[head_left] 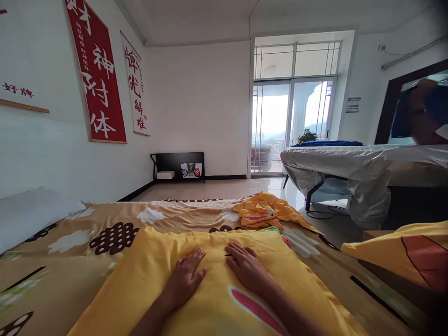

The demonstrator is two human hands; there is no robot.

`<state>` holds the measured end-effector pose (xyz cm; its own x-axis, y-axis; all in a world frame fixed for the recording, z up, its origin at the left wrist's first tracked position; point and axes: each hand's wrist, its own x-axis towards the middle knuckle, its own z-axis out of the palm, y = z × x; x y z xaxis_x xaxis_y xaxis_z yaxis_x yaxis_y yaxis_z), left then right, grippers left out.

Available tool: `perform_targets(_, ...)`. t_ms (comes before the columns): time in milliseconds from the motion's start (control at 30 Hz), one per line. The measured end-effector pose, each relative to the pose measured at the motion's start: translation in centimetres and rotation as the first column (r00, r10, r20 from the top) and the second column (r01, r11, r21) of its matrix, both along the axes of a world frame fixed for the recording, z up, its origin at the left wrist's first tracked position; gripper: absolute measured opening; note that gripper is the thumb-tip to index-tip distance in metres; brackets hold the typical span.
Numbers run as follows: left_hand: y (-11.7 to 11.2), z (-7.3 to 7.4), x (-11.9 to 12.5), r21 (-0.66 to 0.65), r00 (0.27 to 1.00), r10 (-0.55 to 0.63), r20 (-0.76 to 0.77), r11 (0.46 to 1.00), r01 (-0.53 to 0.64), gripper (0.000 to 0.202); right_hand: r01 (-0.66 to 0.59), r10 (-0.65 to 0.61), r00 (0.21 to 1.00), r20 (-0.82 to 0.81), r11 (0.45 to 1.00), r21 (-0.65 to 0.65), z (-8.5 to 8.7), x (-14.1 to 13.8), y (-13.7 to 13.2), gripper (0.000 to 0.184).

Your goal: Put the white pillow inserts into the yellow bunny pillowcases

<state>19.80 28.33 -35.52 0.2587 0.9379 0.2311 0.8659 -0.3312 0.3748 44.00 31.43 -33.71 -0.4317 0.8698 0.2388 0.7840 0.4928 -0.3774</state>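
Note:
A yellow pillow (150, 275) with a printed pink-and-white rabbit ear lies flat in front of me on a patterned bed sheet (196, 215). My left hand (185, 276) rests on its upper middle, palm down, thumb held away from the fingers. Beside it, my right hand (245, 263) also lies flat on the pillow, fingers stretched out over part of a dark printed line. Neither hand holds anything. Just past the pillow's far edge is a crumpled yellow cloth (264, 210) with a similar print.
A white pillow (38, 210) lies at the left. Another yellow printed cloth (395, 247) is at the right edge. Behind it stands a table under plastic sheeting (367, 168). A low black shelf (168, 163) stands by the far wall, left of a glass sliding door (271, 112).

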Motion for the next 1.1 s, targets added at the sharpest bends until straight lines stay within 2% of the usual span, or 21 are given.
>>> perform_targets(200,-1.2,-1.5,-6.8,-0.003,0.972,0.192,-0.133,0.981,-0.194,0.054,0.178,-0.177,0.983,0.042,0.983,-0.039,-1.4,5.6,1.6,0.057)
perform_targets(367,-2.6,-2.9,-10.0,0.020,0.945,0.262,-0.195,0.964,-0.264,0.055,0.247,-0.247,0.966,0.077,0.969,0.003,-3.5,9.0,1.3,0.060)
perform_targets(500,-4.1,-4.3,-13.0,-0.001,0.933,0.341,-0.117,0.939,-0.344,0.055,0.290,-0.290,0.955,0.066,0.957,0.000,-5.3,12.3,0.6,0.064)
perform_targets(633,-5.4,-6.3,-16.9,-0.047,0.890,0.455,-0.018,0.889,-0.455,0.062,0.307,-0.307,0.952,0.010,0.951,-0.033,-7.8,16.5,-0.4,0.069)
perform_targets(700,-5.8,-6.4,-17.9,-0.051,0.880,0.474,-0.022,0.879,-0.475,0.064,0.296,-0.297,0.955,-0.017,0.954,-0.050,-8.8,18.0,-0.6,0.072)
perform_targets(767,-5.9,-5.0,-17.5,-0.046,0.868,0.491,-0.073,0.868,-0.495,0.061,0.279,-0.281,0.959,-0.044,0.959,-0.052,-9.5,18.9,-0.7,0.073)
perform_targets(867,-5.9,-0.7,-13.7,-0.003,0.853,0.503,-0.138,0.861,-0.508,0.053,0.281,-0.284,0.956,-0.071,0.959,-0.039,-10.0,19.2,-0.6,0.074)
perform_targets(933,-5.7,2.7,-9.6,0.026,0.916,0.393,-0.086,0.920,-0.392,0.051,0.303,-0.304,0.949,-0.080,0.953,-0.029,-10.0,19.1,-0.5,0.073)
perform_targets(1000,-5.3,5.3,-5.1,0.032,0.962,0.272,-0.015,0.962,-0.271,0.054,0.310,-0.310,0.946,-0.090,0.951,-0.023,-10.0,19.0,-0.4,0.071)
perform_targets(1033,-4.9,6.1,-3.1,0.018,0.976,0.218,0.008,0.976,-0.218,0.059,0.308,-0.308,0.946,-0.098,0.951,-0.022,-10.0,19.0,-0.4,0.070)
perform_targets(1100,-4.1,6.4,0.0,-0.023,0.992,0.122,0.030,0.992,-0.122,0.067,0.298,-0.299,0.948,-0.111,0.954,-0.023,-9.9,19.0,-0.5,0.069)
